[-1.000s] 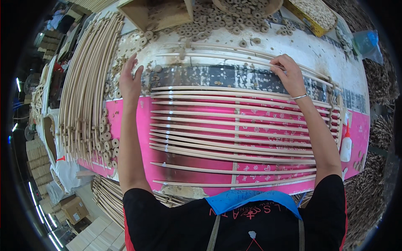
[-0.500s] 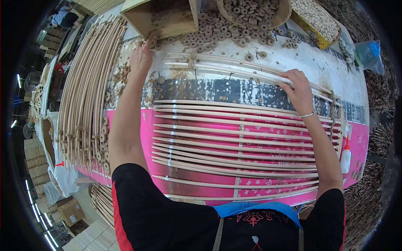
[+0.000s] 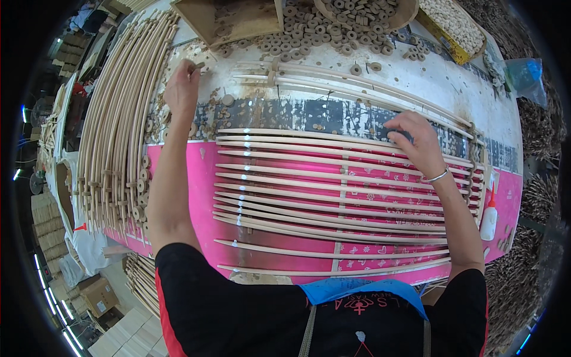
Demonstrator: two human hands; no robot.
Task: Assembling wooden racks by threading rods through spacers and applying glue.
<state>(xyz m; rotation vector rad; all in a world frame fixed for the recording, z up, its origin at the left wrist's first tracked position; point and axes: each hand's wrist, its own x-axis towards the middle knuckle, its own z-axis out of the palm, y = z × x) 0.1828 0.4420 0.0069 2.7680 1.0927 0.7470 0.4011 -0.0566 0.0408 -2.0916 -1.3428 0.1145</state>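
Observation:
My left hand (image 3: 181, 88) is pinched on a small brown wooden ring (image 3: 199, 65), above the white part of the table left of the scattered rings. My right hand (image 3: 419, 143) hovers over the right half of a row of long pale wooden rods (image 3: 309, 144), thumb and fingers apart, with nothing seen between them. Beyond it lie two more rods (image 3: 357, 95), apart from the row, with a wooden ring (image 3: 272, 72) around one near its left end. At their right ends, several rods pass by brown rings (image 3: 473, 149) near a wooden strip.
A wooden box (image 3: 247, 24) stands at the back, beside loose rings (image 3: 297, 43) and a full basket (image 3: 404, 15). A yellow carton (image 3: 455, 44) holds pale pieces. Ringed rods (image 3: 116, 119) are stacked at left. A white glue bottle (image 3: 489, 221) stands at right.
My left hand has drawn back from beside the box, now with a ring in its fingers. My right hand has come off the far rods and moved nearer to me.

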